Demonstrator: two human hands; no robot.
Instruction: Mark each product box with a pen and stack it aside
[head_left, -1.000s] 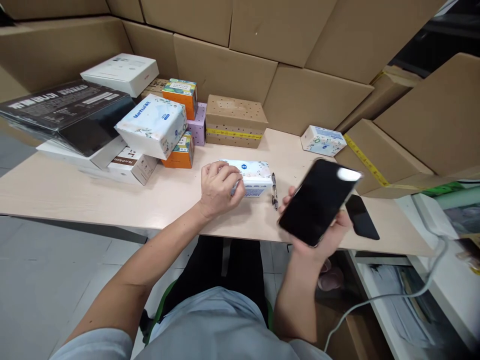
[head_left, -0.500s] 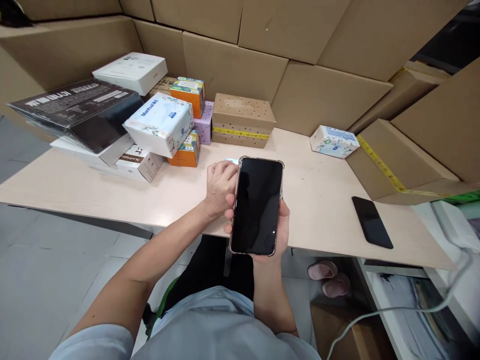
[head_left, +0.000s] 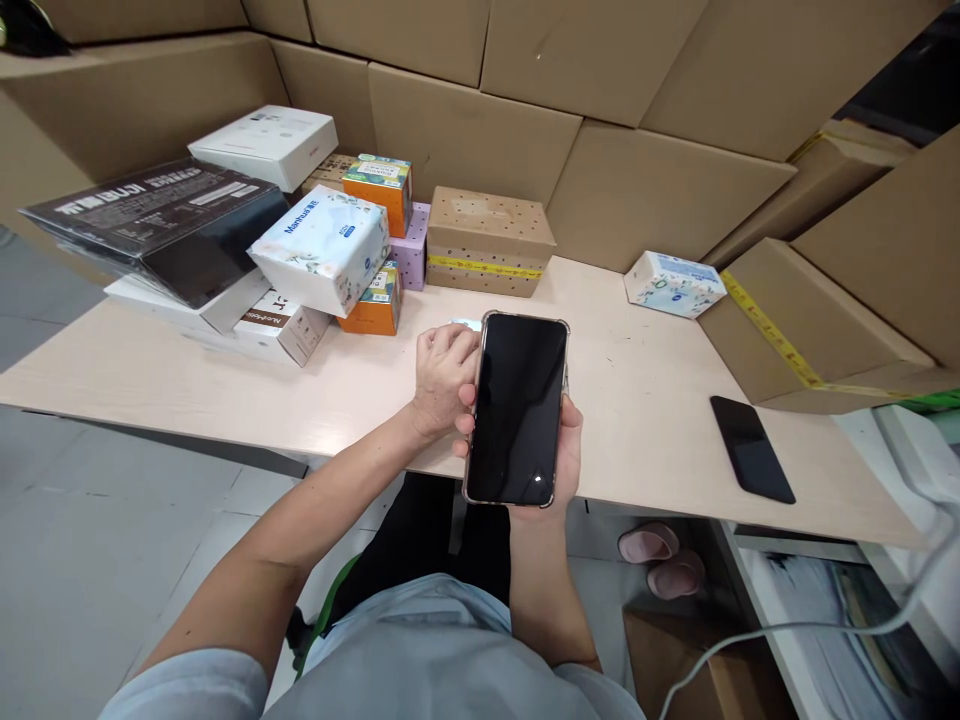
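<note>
My right hand [head_left: 564, 455] holds a black phone [head_left: 517, 405] in a clear case, upright over the table's front edge, its dark screen facing me. My left hand [head_left: 441, 378] rests on the table just left of the phone, fingers curled on a small tissue pack [head_left: 465, 325] that the phone mostly hides. Only a pale corner of that pack shows above my knuckles.
A second black phone [head_left: 752, 461] lies flat at the right of the light wooden table [head_left: 187, 380]. Stacked boxes and a tissue pack [head_left: 321, 248] crowd the back left, a brown taped box [head_left: 489, 240] stands at the back middle, another tissue pack [head_left: 673, 283] right. Cardboard cartons wall the table.
My right hand swung the phone from the right side to the middle, in front of the tissue pack and pen, turning it upright. My left hand stayed on the pack.
</note>
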